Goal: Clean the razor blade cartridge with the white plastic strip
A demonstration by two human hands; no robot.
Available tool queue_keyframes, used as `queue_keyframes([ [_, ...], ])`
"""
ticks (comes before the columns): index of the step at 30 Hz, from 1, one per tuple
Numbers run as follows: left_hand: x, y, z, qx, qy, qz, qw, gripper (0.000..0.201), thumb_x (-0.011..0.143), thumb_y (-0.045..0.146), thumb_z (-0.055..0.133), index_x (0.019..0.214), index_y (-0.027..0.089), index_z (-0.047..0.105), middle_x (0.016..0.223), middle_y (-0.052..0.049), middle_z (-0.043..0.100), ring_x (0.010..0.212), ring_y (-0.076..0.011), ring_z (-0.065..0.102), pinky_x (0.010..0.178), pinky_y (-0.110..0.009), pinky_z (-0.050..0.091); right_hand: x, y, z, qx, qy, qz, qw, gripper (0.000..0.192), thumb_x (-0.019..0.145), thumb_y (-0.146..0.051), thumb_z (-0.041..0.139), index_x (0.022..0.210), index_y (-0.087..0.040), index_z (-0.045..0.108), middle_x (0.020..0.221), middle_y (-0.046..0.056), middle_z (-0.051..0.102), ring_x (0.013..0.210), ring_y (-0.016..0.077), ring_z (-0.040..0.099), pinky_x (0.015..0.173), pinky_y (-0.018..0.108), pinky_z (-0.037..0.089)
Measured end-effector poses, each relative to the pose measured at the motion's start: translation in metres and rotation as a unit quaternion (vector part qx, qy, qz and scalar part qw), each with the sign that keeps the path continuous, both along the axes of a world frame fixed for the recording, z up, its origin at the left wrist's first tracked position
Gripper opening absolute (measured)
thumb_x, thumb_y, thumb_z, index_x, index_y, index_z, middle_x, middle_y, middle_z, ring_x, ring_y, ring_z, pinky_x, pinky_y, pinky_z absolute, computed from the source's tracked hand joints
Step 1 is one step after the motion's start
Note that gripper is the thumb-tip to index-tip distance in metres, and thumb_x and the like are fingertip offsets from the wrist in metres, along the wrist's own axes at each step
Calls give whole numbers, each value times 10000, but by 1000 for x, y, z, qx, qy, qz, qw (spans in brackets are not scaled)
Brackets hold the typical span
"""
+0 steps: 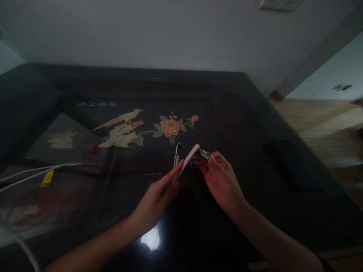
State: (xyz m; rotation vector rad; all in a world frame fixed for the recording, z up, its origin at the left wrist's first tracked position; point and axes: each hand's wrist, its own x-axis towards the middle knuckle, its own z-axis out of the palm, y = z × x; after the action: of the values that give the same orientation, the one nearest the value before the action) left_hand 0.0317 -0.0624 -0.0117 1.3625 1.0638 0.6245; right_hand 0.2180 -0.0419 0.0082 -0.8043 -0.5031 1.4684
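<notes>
Trouble, we judge, would start with the grip: our left hand [154, 194] pinches the white bar [189, 158] between thumb and fingers near its lower end, so the far end is unsupported and could tip if we push on it. Our right hand [222, 177] grips a small green-edged piece [204, 154] by the fingertips, close against the bar's far end. We may drop the piece if those fingers loosen, or twist it askew if the two hands press out of line. The dim light could make such a slant hard for us to notice. A fall onto the glossy table [241, 124] might knock the pale stick [176, 158], which shows just left of the bar; we cannot tell what it is.

We see the bar nearly edge-on: slim, straight and plain, with a rounded far end, leaning right as it points away from us. It is in our left hand, over the near middle of the table, nearer to us than the inlaid flower [169, 127]. The piece looks narrow and dark, with a bright green stripe along a pale edge. Whether it touches the bar, we cannot tell.
</notes>
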Motion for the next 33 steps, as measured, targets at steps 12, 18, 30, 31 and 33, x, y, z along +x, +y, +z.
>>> queue_keyframes([
  [12,1,-4,4,-11,-59,-66,996,537,994,311,431,1521,275,335,960,-43,630,683,-111,421,617,-217,398,0,2,-2,-1,-15,1,1000,196,685,-303,849,632,-247,668,926,-12,768,923,163,686,925,327,506],
  [18,0,-3,1,-1,-49,-57,997,530,995,295,429,1517,286,339,1005,-39,639,742,-118,464,686,-227,418,0,1,-2,-1,-11,4,1000,206,686,-299,848,631,-246,657,934,-16,768,924,163,686,922,331,515],
  [30,0,1,1,-16,-2,-3,1000,582,986,291,426,1542,208,277,694,43,432,608,-106,338,545,-208,306,0,0,0,-6,-8,-2,1000,214,658,-284,863,632,-247,654,892,-25,745,897,173,673,895,346,532],
  [31,0,1,0,-17,-4,-3,1000,578,987,292,424,1542,215,280,698,43,429,608,-105,340,544,-207,304,0,0,0,-6,-9,-3,1000,216,657,-286,863,628,-247,653,892,-25,744,899,174,671,897,348,531],
  [33,0,1,1,-18,-13,-8,1000,573,990,297,420,1541,227,280,708,40,438,601,-102,337,534,-203,297,0,0,0,-6,-9,-4,1000,214,660,-289,863,627,-249,656,890,-27,743,899,168,667,903,344,529],
])
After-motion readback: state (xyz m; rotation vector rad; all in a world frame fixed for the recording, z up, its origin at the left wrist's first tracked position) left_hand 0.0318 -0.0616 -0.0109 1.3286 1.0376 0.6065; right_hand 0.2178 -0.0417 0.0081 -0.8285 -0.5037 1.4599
